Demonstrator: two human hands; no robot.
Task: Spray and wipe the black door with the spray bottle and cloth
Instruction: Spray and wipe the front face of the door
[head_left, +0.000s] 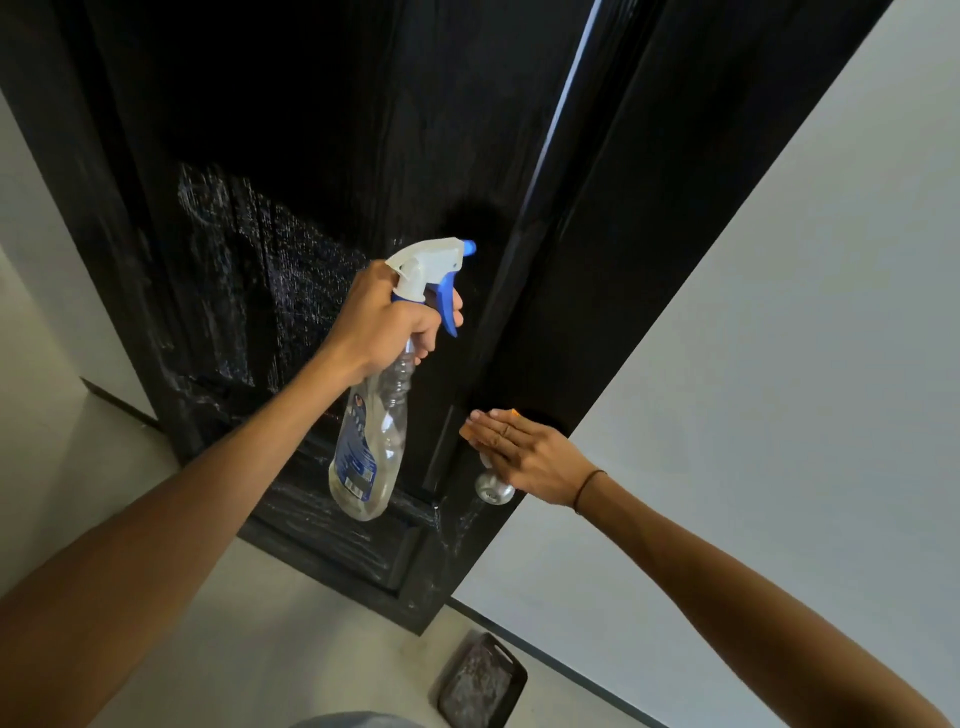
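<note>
Pale floor (270, 639) and white wall (779, 364) flank the black door (322, 156), which fills the view from 10 to 1 o'clock; its lower panels carry wet, streaky spray marks. Left hand (387, 317) grips the neck of the clear spray bottle (371, 447) at centre, a finger on the blue trigger, nozzle facing the door. Right hand (524, 457), fingers straight, presses an orange cloth (475, 430) flat against the door edge just above the silver knob (493, 489). A dark tray (480, 686) lies on the floor at 6 o'clock.
</note>
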